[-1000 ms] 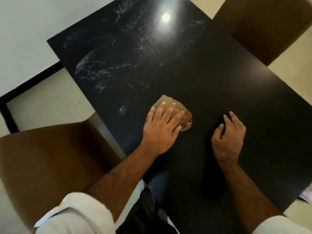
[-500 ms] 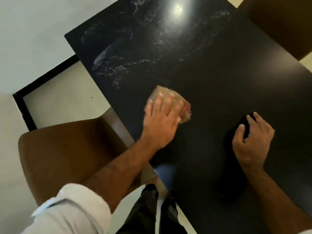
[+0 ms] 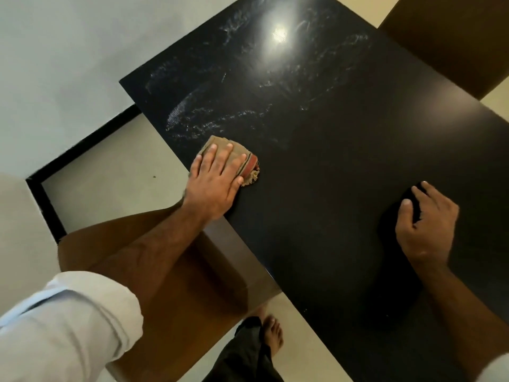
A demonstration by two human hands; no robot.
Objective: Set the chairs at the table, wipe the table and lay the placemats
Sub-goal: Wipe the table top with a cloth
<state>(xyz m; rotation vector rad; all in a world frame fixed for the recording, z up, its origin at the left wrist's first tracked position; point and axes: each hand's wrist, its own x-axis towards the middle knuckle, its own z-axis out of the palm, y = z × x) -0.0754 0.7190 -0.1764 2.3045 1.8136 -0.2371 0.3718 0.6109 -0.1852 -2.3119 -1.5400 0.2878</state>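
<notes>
A glossy black table (image 3: 330,161) fills the middle of the view, with pale wet streaks across its far half. My left hand (image 3: 213,180) lies flat on a folded tan cloth (image 3: 220,143) with a red stripe and frayed fringe, pressing it to the table near the left edge. My right hand (image 3: 427,227) rests on the tabletop at the right, fingers loosely curled, nothing in it. A brown chair (image 3: 179,285) stands at the table's left side, its seat partly under the top and under my left forearm.
A second brown chair (image 3: 454,37) stands at the far right corner of the table. Pale floor (image 3: 110,172) and a black skirting line lie to the left beside a white wall. My bare foot (image 3: 271,332) is on the floor below the table's near edge.
My left hand has slid the cloth leftward toward the table's left edge. My right hand stays resting on the table. The view has shifted as my head moved.
</notes>
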